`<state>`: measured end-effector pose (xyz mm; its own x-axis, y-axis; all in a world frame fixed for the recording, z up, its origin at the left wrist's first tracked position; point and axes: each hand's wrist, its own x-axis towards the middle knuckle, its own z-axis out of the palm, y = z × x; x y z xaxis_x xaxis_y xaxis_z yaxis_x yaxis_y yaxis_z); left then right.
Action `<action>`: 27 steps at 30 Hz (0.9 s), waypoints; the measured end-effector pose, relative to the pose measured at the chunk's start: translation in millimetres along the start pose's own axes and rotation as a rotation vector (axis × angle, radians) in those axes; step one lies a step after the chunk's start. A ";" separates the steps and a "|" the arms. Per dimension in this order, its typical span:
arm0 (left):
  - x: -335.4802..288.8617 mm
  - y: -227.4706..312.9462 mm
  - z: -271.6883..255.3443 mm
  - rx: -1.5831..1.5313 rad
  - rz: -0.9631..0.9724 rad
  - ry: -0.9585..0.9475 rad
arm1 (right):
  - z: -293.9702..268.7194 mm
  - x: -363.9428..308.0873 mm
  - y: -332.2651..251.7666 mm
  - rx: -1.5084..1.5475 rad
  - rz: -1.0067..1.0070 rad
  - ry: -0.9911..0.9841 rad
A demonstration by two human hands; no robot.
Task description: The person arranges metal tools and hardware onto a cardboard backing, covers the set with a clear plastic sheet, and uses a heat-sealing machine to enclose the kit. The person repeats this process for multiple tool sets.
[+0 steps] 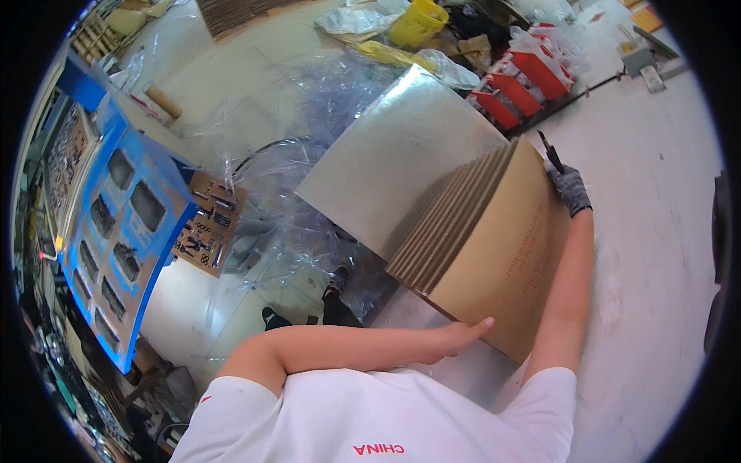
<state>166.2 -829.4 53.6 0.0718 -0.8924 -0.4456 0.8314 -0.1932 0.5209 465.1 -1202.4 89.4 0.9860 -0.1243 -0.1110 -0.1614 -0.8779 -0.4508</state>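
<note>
A stack of folded brown cardboard cartons [502,258] stands tilted in front of me, its layered edges fanned toward the left and red print on the nearest face. My left hand [459,338], bare, lies flat against the stack's near lower edge with one digit stretched out; the other fingers are partly hidden. At the far right corner of the stack is my right hand [570,187] in a grey glove, closed around a slim black tool [550,153] that points up and away. I cannot make out its exact kind. The glove touches or nearly touches the cardboard.
Beyond the stack leans a large silvery-grey panel [401,154]. Clear plastic film [332,100] is strewn over the floor. On the left stands a blue frame with cutouts [158,239] beside a tool board [208,224]. Red boxes [525,85] and a yellow bucket [417,21] sit at the back.
</note>
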 end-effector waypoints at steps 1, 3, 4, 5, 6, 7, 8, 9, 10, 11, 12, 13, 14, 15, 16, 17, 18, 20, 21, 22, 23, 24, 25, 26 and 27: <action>-5.0 -1.9 -3.9 -0.001 0.031 -0.007 | 1.2 -2.9 0.0 -0.059 0.056 0.044; -21.3 -14.0 -15.8 0.179 0.119 0.105 | 1.3 -7.9 -11.3 -0.149 -0.011 0.182; -32.5 -23.1 -28.0 0.251 0.157 0.184 | 1.1 -7.0 -25.3 -0.196 0.116 0.201; -51.1 -37.4 -47.9 0.232 0.225 0.233 | -1.3 -21.8 -39.8 -0.037 -0.090 0.185; -74.9 -57.1 -69.8 0.213 0.273 0.274 | 9.1 -31.4 -60.5 0.108 -0.160 0.245; -99.5 -79.0 -90.0 0.203 0.302 0.325 | 20.6 -45.6 -85.5 0.241 -0.161 0.293; -126.2 -99.7 -114.2 0.157 0.263 0.456 | 35.5 -64.6 -115.0 0.465 -0.141 0.227; -159.6 -128.2 -137.0 0.034 0.296 0.550 | 46.3 -82.7 -152.8 0.297 -0.063 0.189; -194.5 -157.9 -157.8 -0.107 0.344 0.615 | 75.5 -108.4 -191.6 0.357 -0.167 0.147; -230.0 -189.5 -172.8 -0.195 0.321 0.752 | 107.8 -138.8 -236.0 0.399 -0.377 0.077; -264.9 -221.9 -181.7 -0.254 0.390 0.816 | 142.2 -181.7 -273.7 0.401 -0.528 0.025; -300.4 -254.5 -186.3 -0.326 0.446 0.882 | 184.0 -225.0 -316.1 0.546 -0.511 -0.087; -337.6 -289.8 -185.9 -0.417 0.541 0.922 | 223.2 -266.3 -361.4 0.682 -0.521 -0.226; -370.0 -323.9 -180.0 -0.491 0.622 0.973 | 257.9 -305.9 -404.3 0.536 -0.483 -0.370; -403.0 -358.2 -172.7 -0.563 0.704 1.021 | 310.5 -364.0 -442.7 0.771 -0.509 -0.260; -435.2 -392.9 -164.3 -0.633 0.784 1.079 | 336.5 -402.2 -478.2 0.598 -0.569 -0.432; -466.3 -426.3 -155.1 -0.673 0.816 1.102 | 375.0 -444.6 -515.2 0.509 -0.418 -0.515; -511.3 -495.0 -128.7 -0.794 0.867 1.160 | 439.0 -526.6 -577.2 0.712 -0.320 -0.693; -528.3 -527.1 -115.0 -0.827 0.905 1.178 | 461.2 -557.8 -602.7 0.735 -0.374 -0.752; -547.6 -559.1 -101.7 -0.863 0.929 1.208 | 482.2 -582.0 -631.8 0.485 -0.411 -0.740; -567.9 -587.9 -90.8 -0.895 0.939 1.249 | 506.9 -607.9 -662.8 0.589 -0.525 -0.755; -587.2 -614.9 -79.7 -0.920 0.985 1.287 | 526.2 -628.1 -694.1 0.652 -0.533 -0.827; -605.7 -639.3 -69.5 -0.952 1.016 1.329 | 542.8 -645.6 -723.1 0.599 -0.497 -0.860; -620.0 -655.3 -62.2 -0.969 1.052 1.367 | 551.8 -653.3 -744.4 0.651 -0.548 -0.867; -637.7 -672.3 -56.6 -1.012 1.081 1.392 | 562.7 -662.6 -767.7 0.621 -0.619 -0.835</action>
<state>-407.4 -107.3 -53.7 0.5290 0.4870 -0.6950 0.0794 0.7870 0.6118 -87.6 -186.0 10.6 0.6098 0.7761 -0.1606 0.1099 -0.2835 -0.9527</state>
